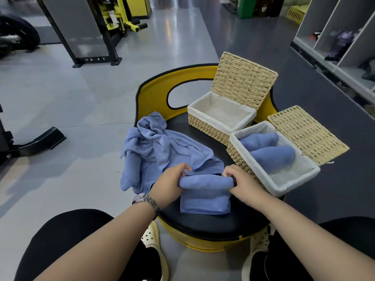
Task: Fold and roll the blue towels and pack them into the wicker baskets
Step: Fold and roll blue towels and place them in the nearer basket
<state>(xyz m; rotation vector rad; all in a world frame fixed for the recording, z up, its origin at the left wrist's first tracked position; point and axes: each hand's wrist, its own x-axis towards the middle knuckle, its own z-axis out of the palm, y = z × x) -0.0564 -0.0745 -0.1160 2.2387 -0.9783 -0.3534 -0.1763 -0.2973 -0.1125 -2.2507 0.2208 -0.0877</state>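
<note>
wicker baskets: 2, far (220,118) + near (272,159) | rolled towels in near basket: 2 (258,139) (274,156) | half-rolled towel: 1 (205,191) | loose towel pile: 1 (160,147), qty unclear | hands: 2, L (170,182) R (242,179)

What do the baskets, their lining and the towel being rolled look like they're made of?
Baskets: woven straw or paper rope, judging by the matte tan braiding. Lining: thin white cloth, seemingly eyelet-dotted. Towel: soft blue microfibre or terry, judging by its matte, limp folds.

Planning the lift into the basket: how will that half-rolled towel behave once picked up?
The half-rolled towel looks soft, so it probably sags. Its flat tail may unroll unless both hands, left hand and right hand, keep gripping its ends.
</note>
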